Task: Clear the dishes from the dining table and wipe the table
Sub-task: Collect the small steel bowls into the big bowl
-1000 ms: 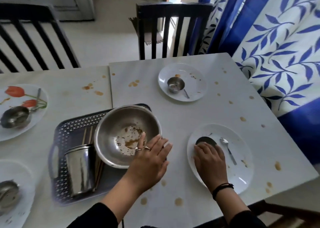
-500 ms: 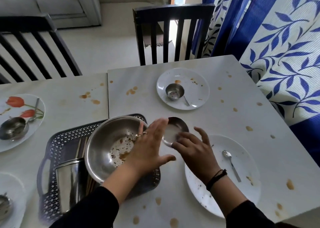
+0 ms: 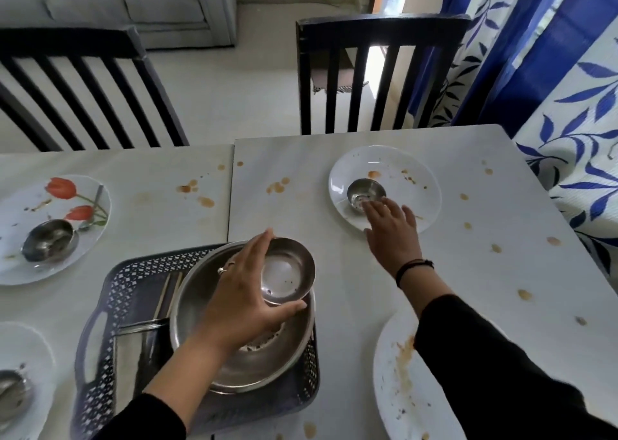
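1. A white table (image 3: 468,272) made of two joined tops is seen, spotted all over with brown stains.
2. A dark perforated plastic tray (image 3: 133,289) is set on the table's near side, left of the middle.
3. A large stainless-steel mixing bowl (image 3: 254,369) is carried in the tray's right half, with food residue at its bottom.
4. Four plates are spread over the table:
   - a smeared white plate (image 3: 398,389) at the near right, partly covered by a black sleeve
   - a round white plate (image 3: 411,185) at the far right
   - a tulip-printed plate (image 3: 30,198) at the left
   - a plain white plate (image 3: 30,349) at the near left edge
5. A steel tumbler (image 3: 140,349) is stood upright in the tray, just beside the large bowl.
6. The left hand (image 3: 244,295) is held over the large bowl. Its grip is curled, with fingers and thumb round the rim of a small, tilted steel bowl (image 3: 291,272).
7. The right hand (image 3: 393,232) is stretched over the far plate with its grip spread. Its fingertips are at the near rim of a second small steel bowl (image 3: 366,192) – whether they touch it cannot be told.
8. A third small steel bowl (image 3: 50,240) is rested on the tulip plate.
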`<state>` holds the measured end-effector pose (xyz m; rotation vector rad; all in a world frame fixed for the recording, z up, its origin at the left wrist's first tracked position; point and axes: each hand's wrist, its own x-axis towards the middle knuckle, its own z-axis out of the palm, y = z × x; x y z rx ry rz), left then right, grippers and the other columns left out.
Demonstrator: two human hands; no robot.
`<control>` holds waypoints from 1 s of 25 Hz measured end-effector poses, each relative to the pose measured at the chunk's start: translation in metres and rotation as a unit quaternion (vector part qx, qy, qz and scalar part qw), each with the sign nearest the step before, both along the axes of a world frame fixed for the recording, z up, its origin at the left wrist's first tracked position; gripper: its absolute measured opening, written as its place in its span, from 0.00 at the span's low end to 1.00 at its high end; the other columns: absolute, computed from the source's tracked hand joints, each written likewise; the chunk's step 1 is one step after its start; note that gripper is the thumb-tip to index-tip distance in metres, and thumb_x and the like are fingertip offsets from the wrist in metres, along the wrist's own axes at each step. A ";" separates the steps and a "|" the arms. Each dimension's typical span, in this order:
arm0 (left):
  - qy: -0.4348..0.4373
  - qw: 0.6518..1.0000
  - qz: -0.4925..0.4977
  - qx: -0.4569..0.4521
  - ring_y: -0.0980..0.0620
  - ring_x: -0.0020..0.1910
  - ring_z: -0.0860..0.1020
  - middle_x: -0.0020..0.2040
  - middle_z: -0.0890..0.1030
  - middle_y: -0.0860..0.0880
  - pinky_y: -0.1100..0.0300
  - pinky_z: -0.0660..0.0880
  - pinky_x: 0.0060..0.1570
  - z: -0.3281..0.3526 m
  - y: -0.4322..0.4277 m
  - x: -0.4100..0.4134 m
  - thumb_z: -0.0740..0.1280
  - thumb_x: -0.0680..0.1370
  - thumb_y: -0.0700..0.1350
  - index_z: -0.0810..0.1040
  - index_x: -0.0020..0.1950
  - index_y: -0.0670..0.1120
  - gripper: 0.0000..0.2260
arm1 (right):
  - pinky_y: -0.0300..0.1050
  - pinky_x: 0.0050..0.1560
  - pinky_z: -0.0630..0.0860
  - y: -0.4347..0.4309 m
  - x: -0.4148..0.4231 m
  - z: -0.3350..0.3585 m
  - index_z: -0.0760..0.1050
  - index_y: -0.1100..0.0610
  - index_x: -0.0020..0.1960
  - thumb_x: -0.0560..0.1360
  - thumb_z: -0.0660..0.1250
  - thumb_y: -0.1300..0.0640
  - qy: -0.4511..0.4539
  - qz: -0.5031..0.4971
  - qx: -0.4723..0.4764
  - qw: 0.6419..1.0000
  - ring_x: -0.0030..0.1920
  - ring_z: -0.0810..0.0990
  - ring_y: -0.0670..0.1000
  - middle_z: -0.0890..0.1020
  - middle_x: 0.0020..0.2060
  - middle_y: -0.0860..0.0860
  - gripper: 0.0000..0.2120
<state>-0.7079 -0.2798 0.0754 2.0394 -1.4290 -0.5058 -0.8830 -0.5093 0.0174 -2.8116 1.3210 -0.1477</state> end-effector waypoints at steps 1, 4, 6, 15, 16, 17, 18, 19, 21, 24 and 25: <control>0.001 1.000 0.009 0.001 0.64 0.71 0.56 0.73 0.57 0.61 0.60 0.59 0.69 -0.001 0.008 0.001 0.75 0.62 0.63 0.47 0.75 0.60 0.50 | 0.59 0.72 0.53 -0.009 0.006 -0.010 0.64 0.51 0.73 0.78 0.62 0.59 0.035 -0.015 0.019 0.999 0.73 0.61 0.53 0.71 0.69 0.49 0.25; 0.019 0.999 0.029 -0.002 0.64 0.72 0.56 0.73 0.55 0.63 0.61 0.58 0.69 -0.004 0.026 0.004 0.76 0.62 0.62 0.47 0.73 0.62 0.50 | 0.61 0.73 0.44 -0.023 0.016 -0.027 0.72 0.51 0.66 0.78 0.59 0.63 0.074 -0.024 -0.006 0.997 0.73 0.62 0.52 0.77 0.63 0.49 0.19; 0.024 0.999 0.038 0.000 0.62 0.72 0.58 0.74 0.57 0.61 0.60 0.58 0.69 -0.006 0.036 0.008 0.76 0.62 0.62 0.47 0.74 0.61 0.50 | 0.64 0.72 0.45 -0.020 0.018 -0.021 0.79 0.53 0.58 0.74 0.62 0.68 0.033 -0.013 -0.051 0.998 0.69 0.68 0.55 0.82 0.56 0.51 0.17; -0.152 0.954 -0.022 0.256 0.45 0.74 0.56 0.76 0.55 0.45 0.50 0.55 0.72 -0.047 0.034 0.025 0.66 0.67 0.69 0.43 0.78 0.46 0.51 | 0.61 0.66 0.65 0.118 0.026 0.042 0.78 0.49 0.48 0.77 0.65 0.60 -0.229 0.249 -0.152 0.929 0.66 0.73 0.52 0.85 0.47 0.46 0.07; -0.151 0.952 -0.027 0.267 0.44 0.73 0.58 0.76 0.57 0.44 0.50 0.56 0.71 -0.049 0.030 0.024 0.67 0.67 0.67 0.46 0.77 0.45 0.50 | 0.61 0.66 0.65 0.131 0.025 0.042 0.79 0.49 0.48 0.77 0.65 0.59 -0.215 0.259 -0.133 0.932 0.65 0.74 0.53 0.85 0.46 0.46 0.07; -0.151 0.951 -0.025 0.270 0.44 0.72 0.61 0.74 0.59 0.44 0.50 0.58 0.71 -0.049 0.028 0.024 0.68 0.67 0.65 0.48 0.77 0.45 0.49 | 0.60 0.66 0.65 0.141 0.024 0.042 0.80 0.49 0.48 0.76 0.66 0.58 -0.192 0.265 -0.114 0.938 0.64 0.75 0.53 0.85 0.46 0.46 0.06; -0.158 0.949 -0.021 0.271 0.44 0.72 0.61 0.74 0.60 0.44 0.50 0.56 0.71 -0.049 0.028 0.025 0.69 0.67 0.64 0.49 0.77 0.44 0.48 | 0.59 0.66 0.64 0.149 0.026 0.041 0.80 0.49 0.47 0.74 0.68 0.58 -0.164 0.267 -0.094 0.945 0.63 0.76 0.52 0.85 0.45 0.45 0.05; -0.171 0.946 -0.017 0.273 0.45 0.73 0.59 0.74 0.59 0.44 0.50 0.52 0.73 -0.046 0.030 0.026 0.70 0.67 0.62 0.49 0.77 0.44 0.48 | 0.57 0.66 0.64 0.156 0.028 0.040 0.81 0.48 0.46 0.71 0.72 0.58 -0.134 0.266 -0.072 0.952 0.62 0.77 0.52 0.85 0.44 0.44 0.07; -0.208 0.944 -0.006 0.257 0.46 0.75 0.55 0.77 0.56 0.45 0.49 0.47 0.74 -0.035 0.046 0.027 0.69 0.69 0.61 0.47 0.77 0.44 0.47 | 0.55 0.66 0.62 0.170 0.036 0.039 0.81 0.48 0.44 0.66 0.76 0.57 -0.074 0.270 -0.028 0.960 0.59 0.79 0.51 0.85 0.42 0.44 0.09; -0.248 0.959 0.022 0.134 0.48 0.72 0.65 0.72 0.68 0.47 0.50 0.59 0.72 -0.011 0.095 0.027 0.68 0.71 0.60 0.62 0.74 0.46 0.36 | 0.56 0.66 0.60 0.188 0.054 0.033 0.82 0.48 0.42 0.65 0.76 0.56 -0.004 0.273 0.017 0.962 0.55 0.81 0.50 0.85 0.40 0.44 0.07; -0.250 0.963 0.038 0.095 0.49 0.68 0.71 0.68 0.73 0.48 0.49 0.64 0.69 -0.004 0.114 0.029 0.70 0.70 0.59 0.69 0.71 0.47 0.32 | 0.56 0.66 0.58 0.193 0.062 0.032 0.83 0.48 0.41 0.65 0.75 0.56 0.018 0.275 0.018 0.961 0.54 0.82 0.50 0.85 0.39 0.44 0.06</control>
